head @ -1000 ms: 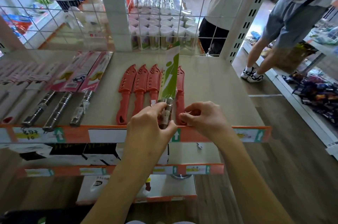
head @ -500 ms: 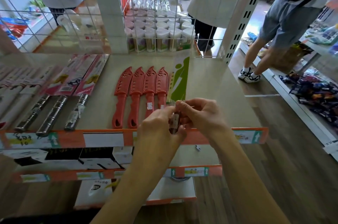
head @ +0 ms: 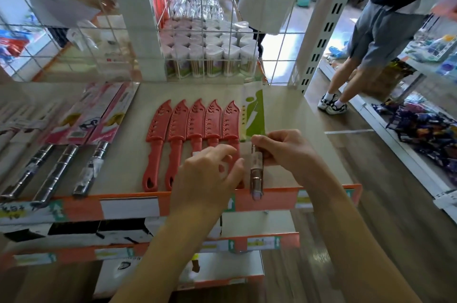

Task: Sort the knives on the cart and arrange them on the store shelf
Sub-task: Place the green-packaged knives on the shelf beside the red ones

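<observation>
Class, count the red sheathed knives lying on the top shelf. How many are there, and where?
5. The red knives lie in one row on the shelf: leftmost, second, middle, fourth, and fifth beside the green-packed knife. The left hand covers some handles; none seems hidden.

Floor [head: 371, 228]: brown wood-pattern planks. Shelf [head: 296, 117]: beige deck, orange front rail carrying labels, two lower tiers below. Grid [head: 74, 28]: white wire, upright along the deck's rear edge. Pillar [head: 138, 18]: white, square, behind the grid. Upright [head: 326, 26]: white, slotted, at the deck's right rear corner. Jars [head: 210, 55]: white-lidded, in rows behind the grid. Shelving [head: 420, 65]: low, along the right edge, stocked with dark packets [head: 425, 134]. Person [head: 378, 30]: grey shorts, white trainers, standing in the aisle. Light: bright daylight beyond the grid.
</observation>
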`<state>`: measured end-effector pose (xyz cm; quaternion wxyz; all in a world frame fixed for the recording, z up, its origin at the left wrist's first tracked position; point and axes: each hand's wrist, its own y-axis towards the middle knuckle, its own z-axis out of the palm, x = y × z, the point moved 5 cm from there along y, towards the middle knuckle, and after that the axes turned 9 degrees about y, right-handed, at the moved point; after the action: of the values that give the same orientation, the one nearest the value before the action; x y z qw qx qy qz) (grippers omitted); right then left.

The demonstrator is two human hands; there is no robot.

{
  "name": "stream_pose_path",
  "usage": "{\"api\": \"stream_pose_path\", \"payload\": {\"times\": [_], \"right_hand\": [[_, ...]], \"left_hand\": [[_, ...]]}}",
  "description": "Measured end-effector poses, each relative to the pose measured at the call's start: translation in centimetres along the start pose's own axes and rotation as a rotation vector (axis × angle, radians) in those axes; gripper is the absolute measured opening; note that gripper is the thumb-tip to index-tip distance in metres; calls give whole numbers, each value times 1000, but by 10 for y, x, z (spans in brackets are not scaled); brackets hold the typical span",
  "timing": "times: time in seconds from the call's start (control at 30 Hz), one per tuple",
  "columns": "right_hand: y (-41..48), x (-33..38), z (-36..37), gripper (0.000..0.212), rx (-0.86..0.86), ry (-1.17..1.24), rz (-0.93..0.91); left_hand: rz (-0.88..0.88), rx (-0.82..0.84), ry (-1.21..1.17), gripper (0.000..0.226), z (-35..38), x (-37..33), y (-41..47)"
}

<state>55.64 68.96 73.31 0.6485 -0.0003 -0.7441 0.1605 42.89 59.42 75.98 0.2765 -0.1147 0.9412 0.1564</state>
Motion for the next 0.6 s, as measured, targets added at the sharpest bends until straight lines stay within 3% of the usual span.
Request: {"api": "stream_pose_path", "payload": {"times": [0.23,0.37,0.6], "right_hand": [[12,-6,-21,18,-46,-13,72],[21,-17,-27,21,-70,-149,99],[20,-5,-28,29,-142,-464,-77]], "left_hand": [[29,-38,2,17,-3,-2,5],[46,-29,2,15,1,-5,8],[69,-25,-1,15,4,-6,10]]}}
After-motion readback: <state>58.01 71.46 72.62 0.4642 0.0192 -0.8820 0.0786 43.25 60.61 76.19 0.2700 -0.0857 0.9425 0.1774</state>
